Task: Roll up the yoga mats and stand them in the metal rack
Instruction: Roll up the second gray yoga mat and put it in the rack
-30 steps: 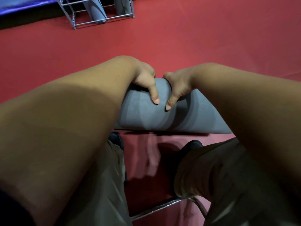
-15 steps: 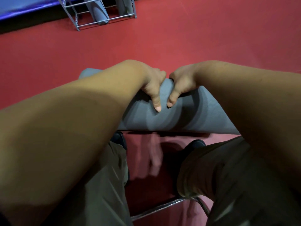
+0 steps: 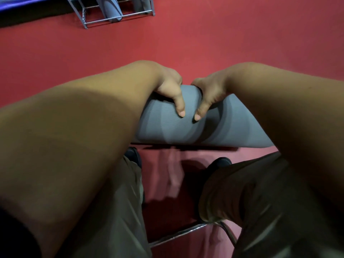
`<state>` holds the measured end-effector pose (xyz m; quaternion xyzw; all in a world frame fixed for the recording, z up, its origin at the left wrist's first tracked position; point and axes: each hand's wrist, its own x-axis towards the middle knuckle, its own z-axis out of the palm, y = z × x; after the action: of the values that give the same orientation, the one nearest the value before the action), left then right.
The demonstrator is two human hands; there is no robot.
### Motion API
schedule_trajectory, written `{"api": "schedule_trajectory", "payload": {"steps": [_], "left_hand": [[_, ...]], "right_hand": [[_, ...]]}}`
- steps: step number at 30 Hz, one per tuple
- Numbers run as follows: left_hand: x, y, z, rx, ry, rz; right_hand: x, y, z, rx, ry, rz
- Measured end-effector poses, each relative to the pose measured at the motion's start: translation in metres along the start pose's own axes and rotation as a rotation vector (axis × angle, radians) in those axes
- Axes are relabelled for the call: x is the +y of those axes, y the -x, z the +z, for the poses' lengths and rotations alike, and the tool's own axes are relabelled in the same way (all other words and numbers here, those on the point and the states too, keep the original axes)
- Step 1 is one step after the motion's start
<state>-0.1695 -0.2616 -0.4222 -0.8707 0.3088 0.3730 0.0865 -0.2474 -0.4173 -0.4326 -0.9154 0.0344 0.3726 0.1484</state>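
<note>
A grey yoga mat [image 3: 186, 131], rolled into a thick tube, lies crosswise on the red floor in front of my knees. My left hand [image 3: 171, 90] and my right hand [image 3: 210, 94] grip its top side by side near the middle, thumbs pressed on the near face. My forearms hide both ends of the roll. The metal rack [image 3: 119, 17] stands at the far top left with two grey rolled mats [image 3: 111, 8] upright in it.
Red floor [image 3: 223, 43] stretches between the roll and the rack. A blue mat edge [image 3: 28, 4] lies at the top left. My legs in olive trousers [image 3: 251, 202], dark shoes and a chrome chair frame [image 3: 186, 233] are below.
The roll and both hands shifted slightly back and forth on the floor; the left end of the roll, visible half a second ago, is hidden behind my left forearm again.
</note>
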Motion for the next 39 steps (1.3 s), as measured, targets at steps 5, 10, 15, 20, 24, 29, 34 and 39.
{"api": "schedule_trajectory", "payload": {"steps": [5,10,15,20,24,29,34,39], "left_hand": [[0.001,0.001,-0.003,-0.048,0.026,-0.024],[0.004,0.001,-0.001,0.008,-0.02,0.001],[0.01,0.004,0.003,0.058,-0.144,0.017],[0.005,0.008,0.0,0.053,-0.122,0.027],[-0.003,0.007,0.0,-0.016,-0.047,0.003],[-0.006,0.005,0.001,-0.113,0.011,-0.025],[-0.001,0.006,0.002,-0.103,-0.012,0.009],[0.006,0.006,0.008,-0.05,-0.169,0.018]], "right_hand": [[-0.003,-0.002,-0.001,0.023,0.022,-0.018],[-0.002,-0.001,-0.001,0.017,-0.014,0.007],[-0.002,0.004,-0.002,0.065,-0.07,0.027],[-0.003,0.005,0.0,-0.004,-0.129,0.003],[-0.005,0.005,0.003,-0.058,-0.138,-0.019],[-0.012,0.003,0.003,-0.032,0.012,-0.002],[-0.006,0.002,0.004,-0.04,-0.034,0.019],[-0.002,-0.002,0.005,-0.06,-0.126,0.036]]}}
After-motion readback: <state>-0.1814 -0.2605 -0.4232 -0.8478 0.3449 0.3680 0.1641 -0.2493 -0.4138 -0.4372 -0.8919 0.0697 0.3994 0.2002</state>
